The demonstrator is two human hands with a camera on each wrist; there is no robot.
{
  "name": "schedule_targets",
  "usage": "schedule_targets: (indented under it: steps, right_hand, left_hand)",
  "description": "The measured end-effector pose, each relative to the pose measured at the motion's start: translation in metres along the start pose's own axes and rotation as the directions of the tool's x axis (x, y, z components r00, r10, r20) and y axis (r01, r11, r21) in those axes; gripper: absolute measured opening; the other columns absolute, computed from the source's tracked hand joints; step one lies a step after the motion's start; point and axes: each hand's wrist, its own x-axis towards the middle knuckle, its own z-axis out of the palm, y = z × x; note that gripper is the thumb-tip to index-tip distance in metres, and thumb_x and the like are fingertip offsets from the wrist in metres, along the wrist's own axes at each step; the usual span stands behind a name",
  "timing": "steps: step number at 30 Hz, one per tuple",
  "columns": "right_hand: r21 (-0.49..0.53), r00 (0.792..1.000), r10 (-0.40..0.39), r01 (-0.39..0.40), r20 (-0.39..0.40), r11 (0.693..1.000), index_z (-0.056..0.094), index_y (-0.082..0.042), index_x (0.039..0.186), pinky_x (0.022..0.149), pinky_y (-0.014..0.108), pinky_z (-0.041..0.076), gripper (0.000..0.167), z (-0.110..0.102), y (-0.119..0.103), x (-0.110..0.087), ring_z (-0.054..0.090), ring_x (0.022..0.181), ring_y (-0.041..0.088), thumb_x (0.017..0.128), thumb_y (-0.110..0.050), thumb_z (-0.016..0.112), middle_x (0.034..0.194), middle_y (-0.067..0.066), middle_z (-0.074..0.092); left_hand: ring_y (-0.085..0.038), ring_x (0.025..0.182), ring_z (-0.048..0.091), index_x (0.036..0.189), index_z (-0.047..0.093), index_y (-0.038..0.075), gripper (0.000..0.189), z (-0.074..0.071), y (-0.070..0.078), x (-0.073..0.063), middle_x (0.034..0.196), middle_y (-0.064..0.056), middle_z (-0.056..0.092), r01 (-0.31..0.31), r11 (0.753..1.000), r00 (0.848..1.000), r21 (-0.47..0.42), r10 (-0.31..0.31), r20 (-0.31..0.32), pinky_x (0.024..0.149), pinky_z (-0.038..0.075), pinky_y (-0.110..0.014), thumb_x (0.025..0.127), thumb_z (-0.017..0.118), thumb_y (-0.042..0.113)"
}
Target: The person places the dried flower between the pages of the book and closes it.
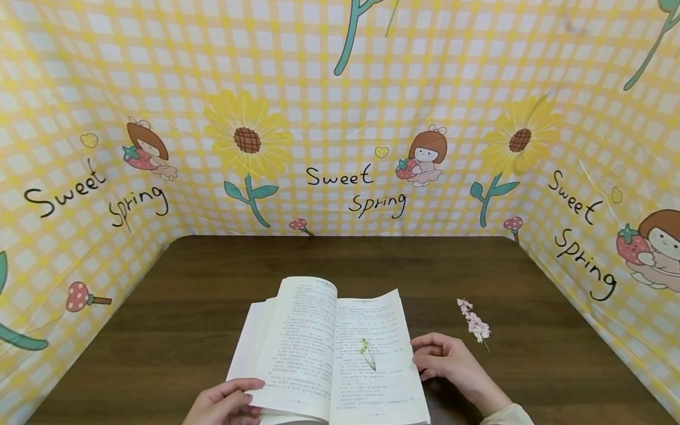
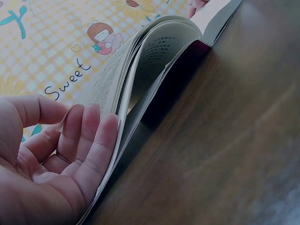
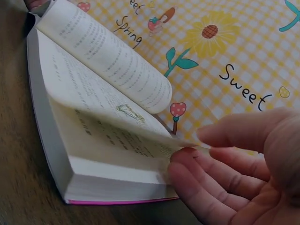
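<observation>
Open book [image 1: 374, 392] noted at lower centre of the head frame, on the dark tabletop [image 1: 159, 330]. A small yellow-green sprig [image 1: 364, 344] lay loose on its right-hand page, near the middle. Left hand [image 1: 225, 404], lower left of the book: thumb and fingers pinched the left-hand leaves [image 1: 300, 354] near their lower outer corner. Right hand [image 1: 446, 361]: thumb and fingertips pinched the outer edge of a raised page [image 3: 108, 119], lifted off the leaves beneath.

Judgement on handling: the sprig seemed to rest on the raised page itself, so a slow, low, level motion was called for; a steep tilt could slide it towards the spine. Left-hand pressure looked necessary against springback of the curled leaves.

Surroundings: a pink blossom sprig [image 1: 477, 326] lay right of the book, just beyond the right hand; a careless sweep might brush it. Checked cloth [image 1: 329, 124] hung behind, obstructing nothing.
</observation>
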Motion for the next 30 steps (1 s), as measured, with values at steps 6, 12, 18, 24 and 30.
schedule_targets:
  steps: [6,12,18,24,30]
  right_hand:
    - [0.009,0.995,0.057,-0.056,-0.086,0.998,0.039,0.024,0.126,0.065,0.033,0.058,0.058,0.0052,-0.0005,0.002,0.067,0.069,0.017,0.082,0.004,0.071,0.084,0.009,0.072]
    - [0.014,0.988,0.074,-0.073,-0.135,0.997,0.04,0.021,0.126,0.063,0.033,0.058,0.059,0.0083,-0.0016,0.0037,0.067,0.068,0.018,0.08,0.005,0.073,0.082,0.011,0.072]
    - [-0.003,0.989,0.062,-0.063,-0.135,0.998,0.046,0.019,0.124,0.063,0.033,0.058,0.053,0.0101,-0.0011,0.0044,0.068,0.068,0.018,0.082,0.004,0.074,0.082,0.012,0.071]
    - [-0.032,0.99,0.056,-0.061,-0.128,0.998,0.047,0.017,0.133,0.063,0.034,0.058,0.058,0.011,-0.0007,0.0049,0.067,0.068,0.017,0.084,0.002,0.075,0.082,0.011,0.071]
    - [-0.047,0.994,0.029,-0.034,-0.11,0.998,0.05,0.022,0.125,0.062,0.032,0.058,0.049,0.01,-0.0001,0.0057,0.065,0.067,0.014,0.086,0.003,0.072,0.084,0.01,0.07]
  left_hand:
    - [-0.016,0.077,0.07,0.09,0.075,0.028,0.036,-0.0005,-0.0004,0.0001,0.084,-0.009,0.072,-0.002,1.0,1.0,0.008,0.002,0.001,0.074,0.059,-0.031,0.092,0.052,0.0]
    - [-0.015,0.077,0.07,0.089,0.075,0.03,0.037,-0.0012,-0.0002,0.0008,0.084,-0.008,0.071,-0.008,1.0,1.0,0.003,0.008,0.015,0.074,0.059,-0.031,0.092,0.053,0.0]
    - [-0.014,0.078,0.07,0.089,0.075,0.031,0.038,-0.0014,-0.0009,0.0011,0.084,-0.008,0.072,-0.015,1.0,1.0,0.001,0.015,0.024,0.074,0.059,-0.03,0.092,0.052,0.0]
    - [-0.014,0.077,0.071,0.089,0.076,0.031,0.039,-0.002,-0.0015,0.001,0.083,-0.007,0.072,-0.022,1.0,0.999,0.001,0.022,0.031,0.073,0.059,-0.03,0.093,0.052,0.0]
    - [-0.013,0.078,0.07,0.089,0.076,0.032,0.04,-0.0025,-0.0013,0.0018,0.083,-0.007,0.072,-0.024,1.0,0.999,-0.013,0.024,0.04,0.074,0.059,-0.029,0.093,0.052,0.0]
